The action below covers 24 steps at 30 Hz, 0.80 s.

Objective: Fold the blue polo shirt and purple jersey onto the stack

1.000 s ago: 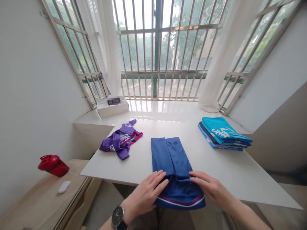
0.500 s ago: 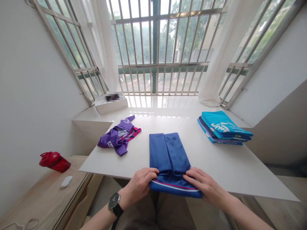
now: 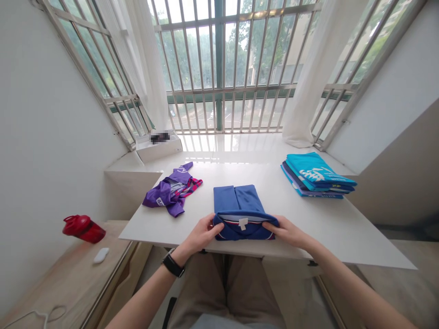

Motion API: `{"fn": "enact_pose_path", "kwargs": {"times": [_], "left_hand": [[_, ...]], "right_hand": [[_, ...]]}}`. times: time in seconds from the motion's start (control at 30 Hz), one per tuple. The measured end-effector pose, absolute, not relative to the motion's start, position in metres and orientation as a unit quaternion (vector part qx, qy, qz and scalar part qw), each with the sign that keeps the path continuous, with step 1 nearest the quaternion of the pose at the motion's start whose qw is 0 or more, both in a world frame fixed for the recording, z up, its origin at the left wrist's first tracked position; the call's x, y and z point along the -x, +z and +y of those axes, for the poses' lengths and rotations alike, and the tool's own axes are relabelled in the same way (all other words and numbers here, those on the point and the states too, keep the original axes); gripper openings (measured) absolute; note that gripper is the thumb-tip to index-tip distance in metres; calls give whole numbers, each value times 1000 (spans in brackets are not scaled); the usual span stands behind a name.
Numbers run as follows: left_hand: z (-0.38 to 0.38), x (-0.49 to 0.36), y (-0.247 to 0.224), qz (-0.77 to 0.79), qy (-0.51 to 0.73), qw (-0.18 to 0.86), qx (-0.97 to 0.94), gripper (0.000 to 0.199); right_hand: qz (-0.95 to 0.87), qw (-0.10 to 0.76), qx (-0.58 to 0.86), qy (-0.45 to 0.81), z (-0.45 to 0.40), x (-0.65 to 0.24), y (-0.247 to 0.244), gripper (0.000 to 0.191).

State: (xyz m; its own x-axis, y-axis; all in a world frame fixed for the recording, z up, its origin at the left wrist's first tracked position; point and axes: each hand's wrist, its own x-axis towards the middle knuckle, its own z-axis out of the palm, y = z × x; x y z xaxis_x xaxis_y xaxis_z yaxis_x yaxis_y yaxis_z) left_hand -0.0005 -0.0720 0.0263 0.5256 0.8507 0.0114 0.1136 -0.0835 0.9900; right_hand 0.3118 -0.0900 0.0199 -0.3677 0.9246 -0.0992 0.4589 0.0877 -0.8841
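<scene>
A blue shirt (image 3: pixel 236 198), partly folded, lies at the front middle of the white table. Its near end is folded up and over, so the collar with a white tag and red and white trim shows. My left hand (image 3: pixel 205 231) pinches the left corner of that folded end, thumb on top. At the right corner, my right hand (image 3: pixel 286 230) grips the same edge between thumb and fingers. The undersides of the fingers are hidden by the cloth. A crumpled purple shirt (image 3: pixel 168 194) lies to the left. A stack of folded shirts (image 3: pixel 315 173), bright blue on top, sits to the right.
The white table (image 3: pixel 329 233) reaches back to a barred window. On its sill stands a white box (image 3: pixel 159 151). At the lower left, a red shaker bottle (image 3: pixel 84 228) and a small white object (image 3: pixel 101 255) rest on a wooden surface with a cable.
Both hands have moved away from me, turning the shirt's near end up and over, and the collar and white tag now show. The view has shifted slightly.
</scene>
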Motion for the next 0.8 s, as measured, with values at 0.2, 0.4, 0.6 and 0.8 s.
{"fn": "enact_pose_path", "kwargs": {"times": [0.2,0.4,0.6,0.8], "left_hand": [[-59,-1,18,429,318,509,-674,47],[-51,1,15,503,257,407,-718,32],[-58,1,26,522,235,243,-783,23],[-66,-11,39,292,205,113,-927,47]], "right_hand": [[-652,253,492,519,-73,-310,20,59],[-663,279,577,387,-66,-301,15,48],[-677,277,656,186,-69,-292,4,37],[-678,270,672,124,-72,-285,-1,34]]}}
